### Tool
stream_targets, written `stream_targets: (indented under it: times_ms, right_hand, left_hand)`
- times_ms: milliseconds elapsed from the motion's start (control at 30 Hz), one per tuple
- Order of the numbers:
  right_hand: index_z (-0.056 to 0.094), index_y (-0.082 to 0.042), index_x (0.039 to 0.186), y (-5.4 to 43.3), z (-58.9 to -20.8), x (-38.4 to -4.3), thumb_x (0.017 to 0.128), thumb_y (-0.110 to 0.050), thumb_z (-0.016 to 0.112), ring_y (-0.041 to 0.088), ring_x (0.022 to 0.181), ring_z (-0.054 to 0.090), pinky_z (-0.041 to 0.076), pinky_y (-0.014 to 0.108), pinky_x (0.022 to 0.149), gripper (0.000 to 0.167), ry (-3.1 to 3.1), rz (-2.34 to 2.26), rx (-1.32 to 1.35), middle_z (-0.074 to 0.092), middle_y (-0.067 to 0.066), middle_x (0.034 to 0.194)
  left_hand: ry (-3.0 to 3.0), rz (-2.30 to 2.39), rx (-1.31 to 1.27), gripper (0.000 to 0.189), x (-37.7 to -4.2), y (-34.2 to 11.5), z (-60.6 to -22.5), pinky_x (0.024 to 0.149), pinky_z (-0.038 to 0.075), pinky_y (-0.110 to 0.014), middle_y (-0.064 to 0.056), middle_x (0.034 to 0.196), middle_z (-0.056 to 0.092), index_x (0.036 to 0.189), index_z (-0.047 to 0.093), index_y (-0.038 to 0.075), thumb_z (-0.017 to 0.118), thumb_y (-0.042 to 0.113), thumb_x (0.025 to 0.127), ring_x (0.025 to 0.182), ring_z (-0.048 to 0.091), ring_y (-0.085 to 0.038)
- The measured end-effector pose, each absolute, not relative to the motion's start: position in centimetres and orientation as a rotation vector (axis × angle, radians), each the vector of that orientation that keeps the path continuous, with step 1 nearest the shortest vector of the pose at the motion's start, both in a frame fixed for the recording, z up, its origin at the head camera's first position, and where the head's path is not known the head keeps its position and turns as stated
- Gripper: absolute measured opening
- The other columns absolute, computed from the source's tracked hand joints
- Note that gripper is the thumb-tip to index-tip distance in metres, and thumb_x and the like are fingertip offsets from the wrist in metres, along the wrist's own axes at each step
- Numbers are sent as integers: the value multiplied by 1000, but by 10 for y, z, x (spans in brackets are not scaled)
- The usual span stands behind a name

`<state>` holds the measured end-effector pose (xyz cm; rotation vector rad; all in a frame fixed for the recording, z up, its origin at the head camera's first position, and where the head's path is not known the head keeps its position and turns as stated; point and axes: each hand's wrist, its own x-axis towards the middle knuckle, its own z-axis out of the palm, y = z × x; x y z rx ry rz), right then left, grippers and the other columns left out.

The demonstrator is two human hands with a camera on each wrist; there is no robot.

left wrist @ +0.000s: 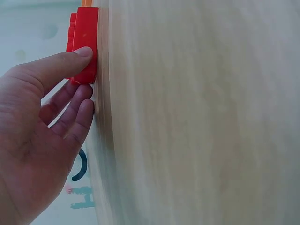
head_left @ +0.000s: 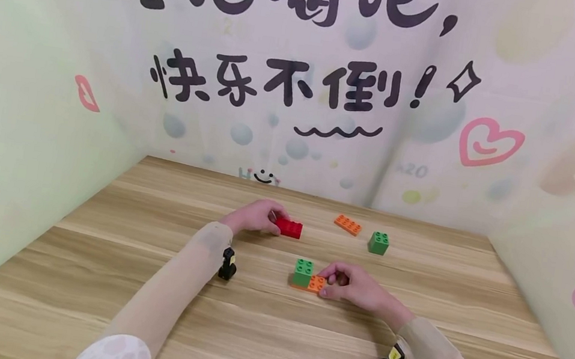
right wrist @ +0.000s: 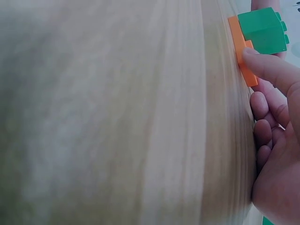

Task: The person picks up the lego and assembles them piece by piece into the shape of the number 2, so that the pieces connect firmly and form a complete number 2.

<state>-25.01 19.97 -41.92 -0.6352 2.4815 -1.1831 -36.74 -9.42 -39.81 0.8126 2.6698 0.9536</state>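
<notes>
My left hand (head_left: 259, 216) pinches the left end of a red toy building brick (head_left: 290, 228), close over the wooden table. In the left wrist view the thumb lies across the side of the red brick (left wrist: 86, 35), whose studs face left. My right hand (head_left: 355, 285) pinches the right end of a flat orange brick (head_left: 317, 283) between thumb and fingers. On that orange brick's left half sits a green brick (head_left: 302, 272), studs up. The right wrist view shows the thumb on the edge of the orange brick (right wrist: 240, 51), beside the green brick (right wrist: 263, 32).
Another flat orange brick (head_left: 348, 224) lies farther back on the wooden table (head_left: 245, 332). A second green brick (head_left: 379, 243) stands to its right. Behind the table rises a printed cloth backdrop (head_left: 271, 141). Each wrist wears a small black camera.
</notes>
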Motion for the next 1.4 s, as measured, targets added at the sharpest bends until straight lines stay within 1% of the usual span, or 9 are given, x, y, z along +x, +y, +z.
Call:
stream_targets:
  times_ms: [233, 467, 567, 800, 1033, 1200, 1400]
  right_hand:
    - [67, -14, 110, 200, -421, -251, 86, -26, 76, 13, 78, 44, 36, 21, 67, 28, 2466, -1199, -645, 53, -1, 92]
    - [66, -9, 110, 201, -419, -251, 87, -23, 75, 13, 78, 43, 35, 21, 66, 29, 2467, -1203, -686, 53, 2, 92]
    - [66, -9, 110, 201, -419, -251, 87, -24, 75, 12, 77, 43, 35, 21, 66, 29, 2470, -1201, -684, 52, 1, 92]
    - [66, -9, 110, 200, -419, -250, 86, -24, 76, 13, 78, 43, 35, 20, 67, 30, 2463, -1209, -648, 53, 3, 92]
    - [66, -8, 110, 199, -418, -248, 87, -22, 75, 13, 78, 42, 34, 20, 66, 29, 2468, -1212, -659, 53, 6, 94]
    - [66, -8, 110, 199, -417, -248, 86, -22, 75, 14, 79, 42, 34, 21, 66, 30, 2459, -1223, -651, 53, 6, 94]
    - [66, -8, 110, 199, -417, -248, 86, -23, 75, 14, 79, 42, 33, 21, 66, 29, 2467, -1211, -652, 54, 7, 95]
  left_hand:
    - [2678, 955, 823, 34, -369, -96, -402, 97, 51, -37, -9, 120, 68, 121, 67, 9, 74, 11, 87, 105, 63, -22]
    - [2662, 962, 847, 36, -371, -97, -401, 96, 51, -36, -11, 122, 67, 123, 66, 8, 73, 10, 88, 106, 63, -23]
    - [2668, 949, 856, 36, -369, -97, -401, 94, 52, -35, -11, 121, 67, 122, 66, 8, 74, 9, 87, 105, 63, -23]
    - [2673, 946, 825, 35, -368, -97, -401, 95, 51, -35, -10, 119, 68, 120, 68, 11, 75, 10, 86, 103, 62, -22]
    - [2667, 995, 818, 36, -364, -96, -399, 96, 50, -36, -9, 119, 68, 121, 67, 11, 75, 13, 87, 103, 60, -22]
    - [2650, 1042, 846, 36, -360, -95, -395, 94, 50, -34, -6, 118, 68, 121, 67, 14, 76, 16, 87, 101, 59, -19]
    - [2619, 1093, 923, 38, -353, -94, -390, 93, 50, -30, -4, 113, 67, 123, 66, 17, 76, 15, 86, 99, 59, -16]
